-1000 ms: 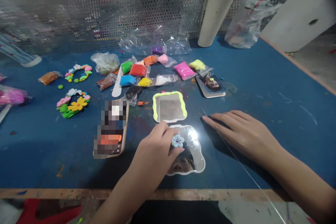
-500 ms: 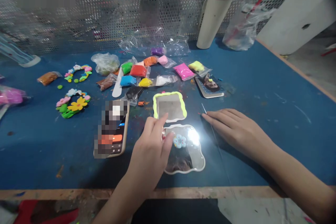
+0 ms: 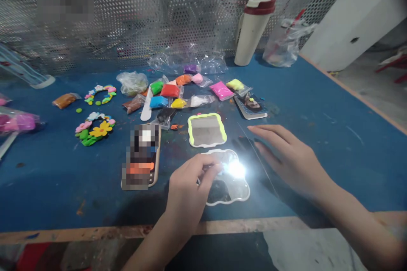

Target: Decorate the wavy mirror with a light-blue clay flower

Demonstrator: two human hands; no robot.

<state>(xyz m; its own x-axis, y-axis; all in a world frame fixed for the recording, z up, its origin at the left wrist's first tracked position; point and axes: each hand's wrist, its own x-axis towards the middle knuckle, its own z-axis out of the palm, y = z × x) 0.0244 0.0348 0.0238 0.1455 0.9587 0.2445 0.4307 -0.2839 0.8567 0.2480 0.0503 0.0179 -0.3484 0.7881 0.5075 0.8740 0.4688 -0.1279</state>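
My left hand (image 3: 192, 182) is over the wavy white-edged mirror (image 3: 227, 199), its thumb and index finger pinched on a small light blue flower (image 3: 223, 168), mostly hidden by the fingertips. A bright glare lies on the glass beside it. My right hand (image 3: 281, 152) hovers to the right of the mirror with its fingers apart and nothing between them. Behind the mirror lies a second one (image 3: 207, 129), with yellow-green clay along its top and sides and a white lower edge.
A phone (image 3: 154, 178) lies left of my left hand. Clay packets (image 3: 171, 90), a white spatula (image 3: 146, 110), two decorated rings (image 3: 95, 129) and a small booklet (image 3: 251, 108) lie farther back. A tumbler (image 3: 251, 34) and a bagged cup (image 3: 281, 46) stand at the rear.
My left hand has moved from the flower's left side onto the flower and closed its fingertips there. My right hand's fingers have spread and lifted off the table. The view has shifted slightly.
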